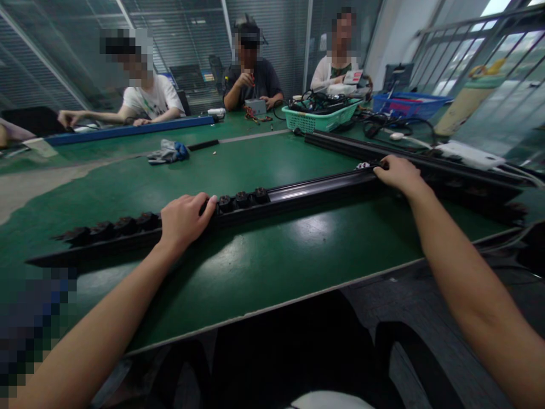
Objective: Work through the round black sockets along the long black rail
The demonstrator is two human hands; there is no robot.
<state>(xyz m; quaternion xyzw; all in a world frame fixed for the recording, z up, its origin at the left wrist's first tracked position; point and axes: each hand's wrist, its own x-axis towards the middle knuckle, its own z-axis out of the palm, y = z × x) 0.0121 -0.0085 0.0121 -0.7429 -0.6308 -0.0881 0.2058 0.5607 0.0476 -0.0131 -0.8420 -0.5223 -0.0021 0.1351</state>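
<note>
A long black power strip (317,186) lies slantwise across the green table, with a row of round black socket modules (242,199) standing along its left and middle part. My left hand (185,218) is closed around the strip near its middle, its thumb resting by the modules. Toward the right end, my right hand (398,172) grips the same strip, fingers curled over its far edge. Just left of those fingers sits a small black-and-white piece (363,166), too small to name. The undersides of both hands' grips are hidden.
Behind my right hand lie more black strips (353,146) and a white power strip (470,154). Further back are a green basket (321,120) of cables, a blue basket (409,105), gloves (168,152) and a long blue bar (136,129). Three people sit across the table.
</note>
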